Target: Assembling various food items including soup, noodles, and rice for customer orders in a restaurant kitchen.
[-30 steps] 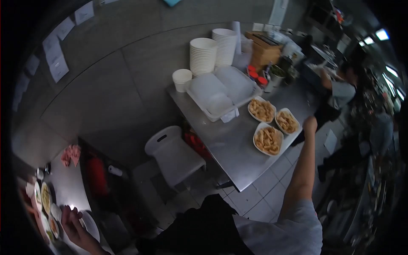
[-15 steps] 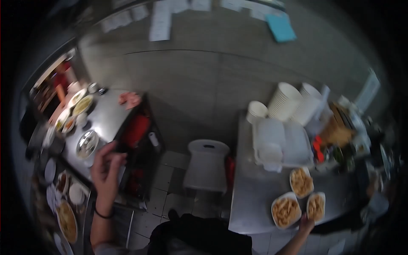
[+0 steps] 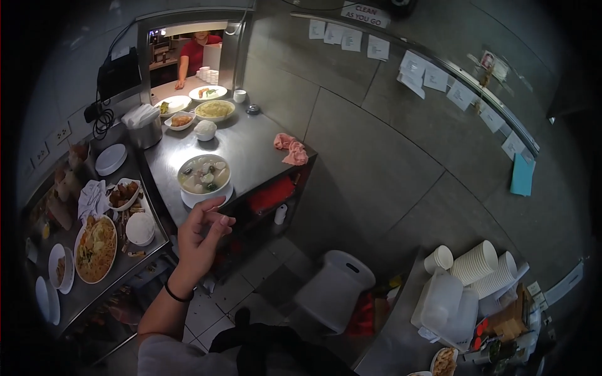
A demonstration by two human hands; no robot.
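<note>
**A:** Swinging left, that view — half a second back the stool and the right-hand table sat mid-frame, and now the steel table on the left fills the picture.

**B:** And the left hand?
**A:** Up higher and much closer in. Before, it hung over the low shelf side; now it's raised right at the near edge of the table, fingers loosely curled, thumb and fingertips drawn toward each other, pinching nothing I can see.

**B:** What's nearest it?
**A:** Soup bowl, white, sitting on a plate, just beyond the fingertips. Not touching, by my read, though it's tight.

**B:** Right hand?
**A:** Gone from view. Earlier it was down by the trays of food on the right; now that corner barely shows.

**B:** So what does the change tell us?
**A:** My guess: attention has left the right-hand table and gone to the soup. The hand looks set to reach for that bowl, nothing gripped so far.

**B:** Anything else around?
**A:** Pink cloth right of the bowl, well apart. Far end, several dishes and a person in red at the hatch. Left, a lower shelf with a noodle plate. Near right, the white stool and stacked cups.
</note>
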